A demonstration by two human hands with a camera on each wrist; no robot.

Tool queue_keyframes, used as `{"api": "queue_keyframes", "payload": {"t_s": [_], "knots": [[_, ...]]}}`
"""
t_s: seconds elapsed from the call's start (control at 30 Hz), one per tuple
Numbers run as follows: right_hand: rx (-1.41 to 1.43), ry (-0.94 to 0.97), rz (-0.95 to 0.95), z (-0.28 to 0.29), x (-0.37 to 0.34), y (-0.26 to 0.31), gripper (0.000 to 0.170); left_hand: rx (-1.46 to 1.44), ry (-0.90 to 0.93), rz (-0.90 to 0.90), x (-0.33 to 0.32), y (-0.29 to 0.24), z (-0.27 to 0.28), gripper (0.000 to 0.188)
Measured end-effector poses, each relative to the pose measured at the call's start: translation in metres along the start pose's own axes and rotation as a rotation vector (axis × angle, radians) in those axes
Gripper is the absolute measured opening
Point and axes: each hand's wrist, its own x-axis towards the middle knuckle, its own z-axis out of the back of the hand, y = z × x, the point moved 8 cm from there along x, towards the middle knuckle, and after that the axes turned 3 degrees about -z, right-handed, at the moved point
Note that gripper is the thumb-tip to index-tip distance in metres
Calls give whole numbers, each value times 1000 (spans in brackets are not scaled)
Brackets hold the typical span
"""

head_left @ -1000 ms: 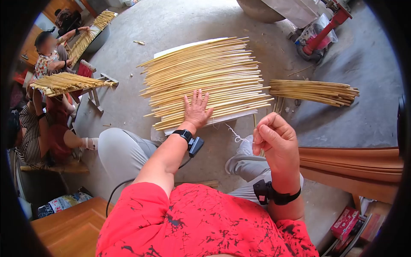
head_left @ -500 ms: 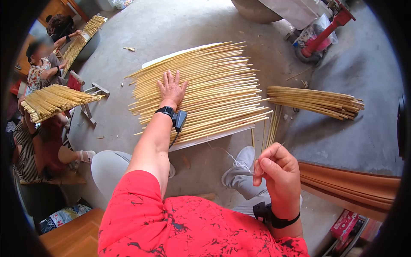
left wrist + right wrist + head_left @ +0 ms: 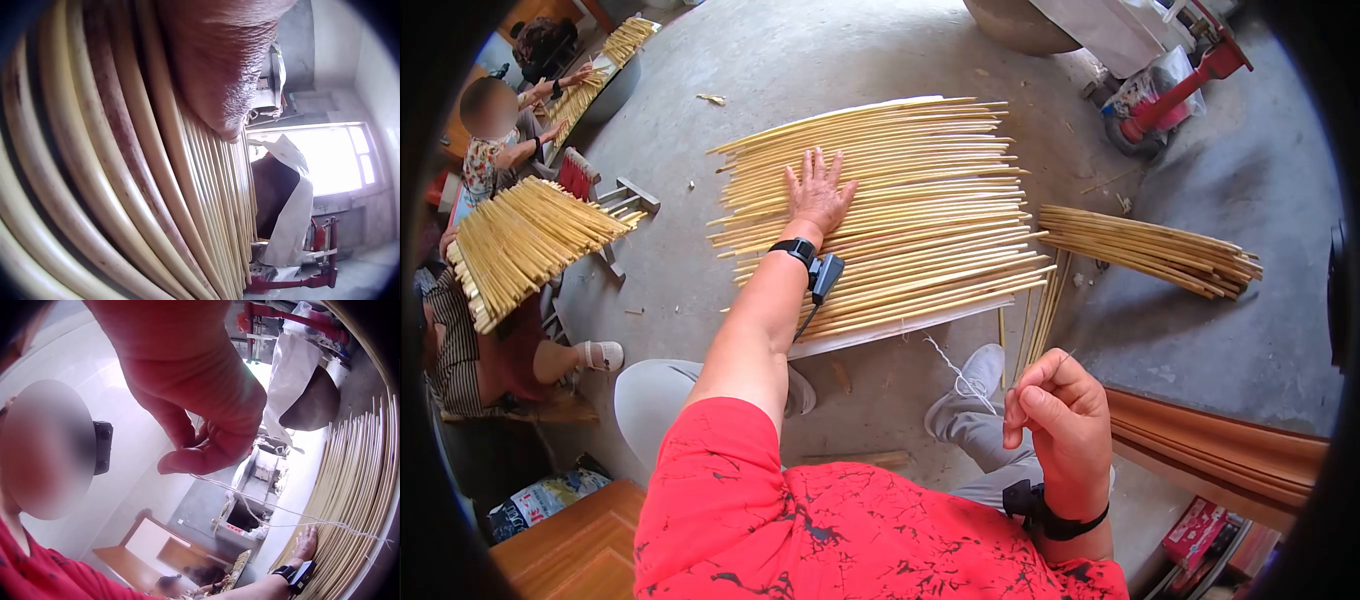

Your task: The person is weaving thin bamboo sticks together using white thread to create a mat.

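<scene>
A mat of pale stalks [image 3: 920, 220] lies side by side on a white board [image 3: 870, 338]. My left hand [image 3: 820, 195] rests on the stalks left of their middle, fingers spread; the left wrist view shows it [image 3: 219, 56] against the stalks [image 3: 125, 156]. Raised over my right leg, my right hand [image 3: 1065, 420] pinches something thin, its tip showing above the fingers. In the right wrist view, white thread [image 3: 269, 503] runs from near the pinching fingers of that hand [image 3: 200, 394] to the edge of the mat [image 3: 350, 481]. Loose thread [image 3: 970, 385] hangs by my shoe.
A bundle of stalks [image 3: 1150, 250] lies right of the mat, with a few loose stalks [image 3: 1045, 310] below. Wooden furniture [image 3: 1220, 450] stands at the right. At the left, people handle other stalk mats [image 3: 535, 240]. A red metal stand [image 3: 1190, 85] is at the upper right.
My left hand has moved up and left across the stalks from the mat's lower edge. The right hand keeps its pinch, slightly lower in view. The mat held at the left has tilted.
</scene>
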Motion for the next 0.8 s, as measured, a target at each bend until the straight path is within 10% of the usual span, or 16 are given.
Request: {"api": "queue_keyframes", "payload": {"t_s": [0.8], "knots": [[-35, -76, -142, 13, 14, -9, 8, -84, 124, -27, 105, -52, -1, 71]]}}
